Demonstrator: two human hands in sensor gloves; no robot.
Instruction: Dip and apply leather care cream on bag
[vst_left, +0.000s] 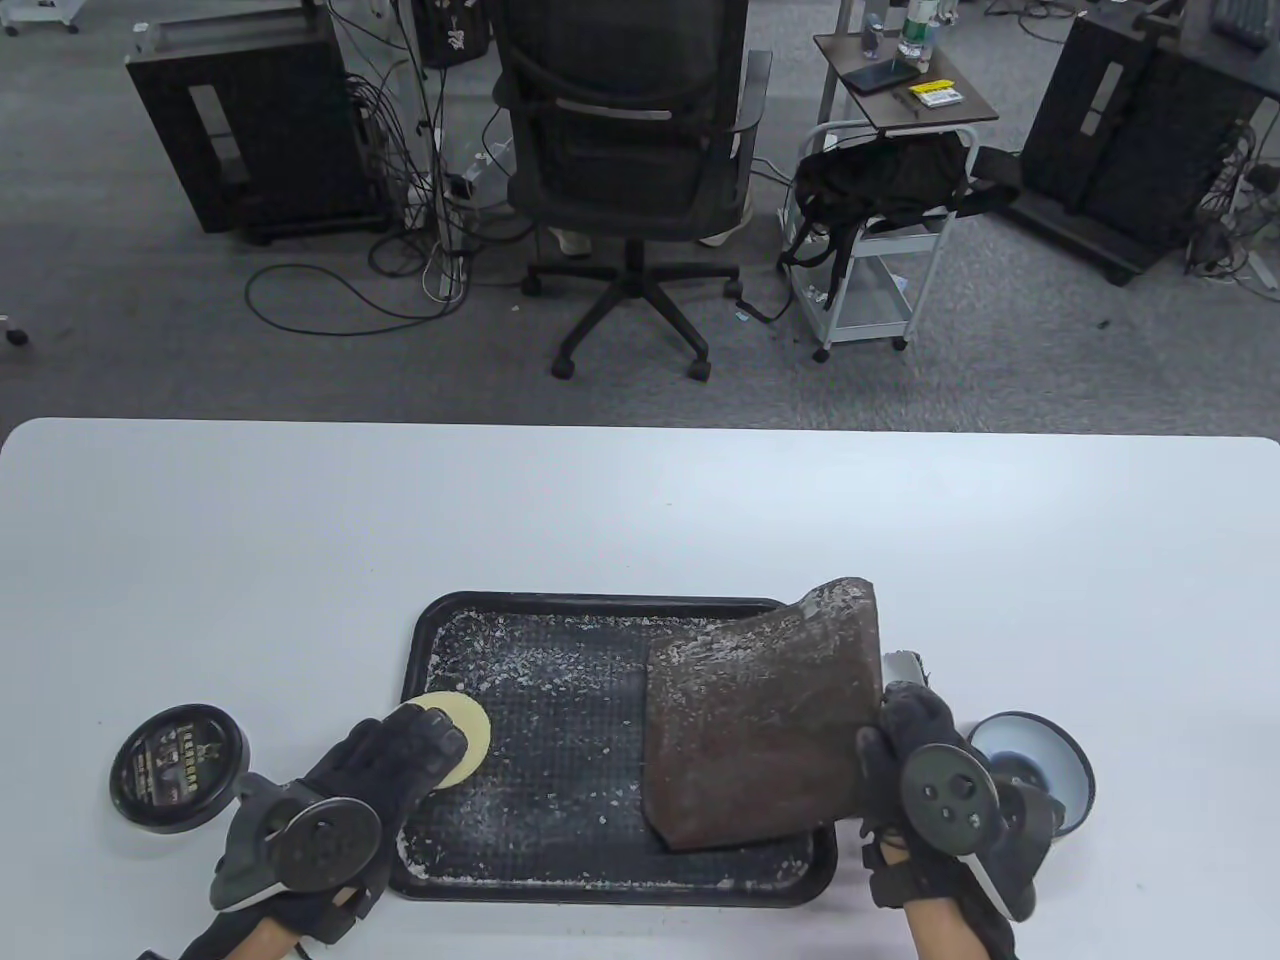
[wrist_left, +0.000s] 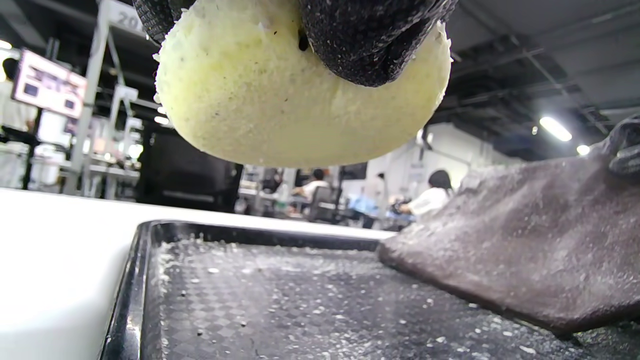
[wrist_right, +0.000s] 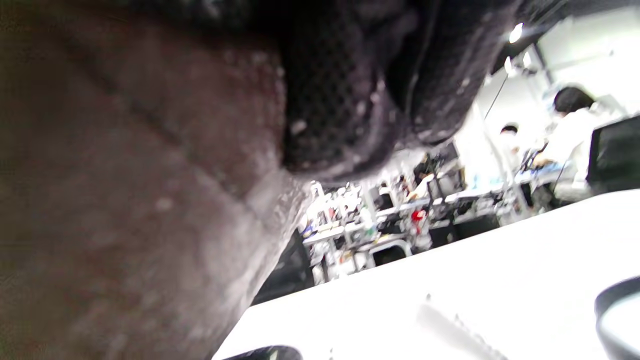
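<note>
A brown leather bag (vst_left: 765, 720) flecked with white cream stands tilted on the right part of the black tray (vst_left: 600, 625); my right hand (vst_left: 905, 745) grips its right edge. In the right wrist view the bag (wrist_right: 125, 200) fills the left, with my gloved fingers (wrist_right: 340, 100) pressed on it. My left hand (vst_left: 400, 760) holds a round yellow sponge (vst_left: 462, 735) over the tray's left edge. In the left wrist view the sponge (wrist_left: 280, 105) hangs above the tray (wrist_left: 145, 240), apart from the bag (wrist_left: 530, 240). The black cream tin (vst_left: 180, 768) lies left of the tray.
An open round lid or tin (vst_left: 1035, 768) with a pale inside sits right of my right hand, and a small grey object (vst_left: 903, 667) lies behind it. White crumbs cover the tray floor. Beyond the white table (vst_left: 640, 500) stand an office chair (vst_left: 630, 150) and a cart (vst_left: 880, 240).
</note>
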